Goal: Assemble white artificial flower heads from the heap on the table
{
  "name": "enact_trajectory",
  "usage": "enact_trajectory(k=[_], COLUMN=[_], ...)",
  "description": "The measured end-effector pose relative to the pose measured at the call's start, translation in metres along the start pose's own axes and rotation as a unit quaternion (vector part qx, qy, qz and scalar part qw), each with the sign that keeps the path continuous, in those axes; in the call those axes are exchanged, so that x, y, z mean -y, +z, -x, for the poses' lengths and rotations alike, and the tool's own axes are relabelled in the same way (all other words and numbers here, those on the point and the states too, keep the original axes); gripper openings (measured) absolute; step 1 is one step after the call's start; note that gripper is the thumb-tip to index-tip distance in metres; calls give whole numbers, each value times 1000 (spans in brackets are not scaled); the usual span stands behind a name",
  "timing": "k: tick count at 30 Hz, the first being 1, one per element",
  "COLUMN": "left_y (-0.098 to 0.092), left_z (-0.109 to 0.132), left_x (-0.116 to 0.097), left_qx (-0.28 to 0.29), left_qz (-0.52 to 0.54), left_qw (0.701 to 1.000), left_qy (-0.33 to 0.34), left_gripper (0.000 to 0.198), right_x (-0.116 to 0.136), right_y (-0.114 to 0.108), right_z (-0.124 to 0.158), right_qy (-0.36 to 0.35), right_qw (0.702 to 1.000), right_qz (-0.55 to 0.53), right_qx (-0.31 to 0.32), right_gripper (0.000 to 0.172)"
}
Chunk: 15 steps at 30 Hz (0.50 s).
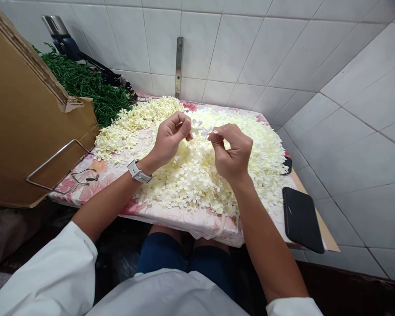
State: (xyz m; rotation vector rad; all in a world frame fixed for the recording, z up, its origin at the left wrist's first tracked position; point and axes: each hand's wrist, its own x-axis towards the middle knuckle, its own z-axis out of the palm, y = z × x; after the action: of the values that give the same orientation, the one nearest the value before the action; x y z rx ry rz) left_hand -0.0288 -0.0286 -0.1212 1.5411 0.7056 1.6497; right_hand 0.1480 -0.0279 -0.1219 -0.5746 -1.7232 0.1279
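Note:
Just above a big heap of white artificial flowers [191, 180], both of my hands are raised close together. My left hand [174, 137], with a white watch at its wrist, pinches a small white artificial flower [196, 127] by its edge. My right hand [232, 151] is closed in a pinch a little to the right, with a bit of white petal [215, 131] showing at its fingertips. Whether that petal belongs to a second flower I cannot tell. The heap lies on a pink floral tablecloth [118, 180].
A yellower flower pile [141, 116] lies behind on the left, beside green artificial stems [85, 85] and a cardboard box [26, 118]. A metal wire stand [57, 153] leans by the box. A black phone [303, 219] rests at the right edge. Tiled walls close off the back and right.

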Motion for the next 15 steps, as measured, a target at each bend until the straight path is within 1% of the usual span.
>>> enact_trajectory(k=[3,6,8,10,12,15], left_y=[-2,-1,-1,-3,-5,-7], left_z=[-1,-1,-2,-5,-7,-8], left_x=[4,4,3,1,0,1], left_qx=[-14,-25,-50,-75,-83,-83], left_qz=[-3,13,36,50,50,57], left_qw=[1000,999,997,994,993,993], left_qy=[-4,-23,-49,-69,-74,-62], left_gripper=[38,41,45,46,45,47], right_x=[2,2,1,-1,-3,-6], right_y=[1,3,3,2,0,-1], right_z=[-1,-1,-1,-3,-6,-8], right_qy=[60,123,160,188,213,232], right_qw=[996,980,963,946,930,921], right_qz=[-60,-158,-215,-265,-298,-310], right_qx=[-9,4,0,-16,-31,-44], right_gripper=[19,16,21,29,34,31])
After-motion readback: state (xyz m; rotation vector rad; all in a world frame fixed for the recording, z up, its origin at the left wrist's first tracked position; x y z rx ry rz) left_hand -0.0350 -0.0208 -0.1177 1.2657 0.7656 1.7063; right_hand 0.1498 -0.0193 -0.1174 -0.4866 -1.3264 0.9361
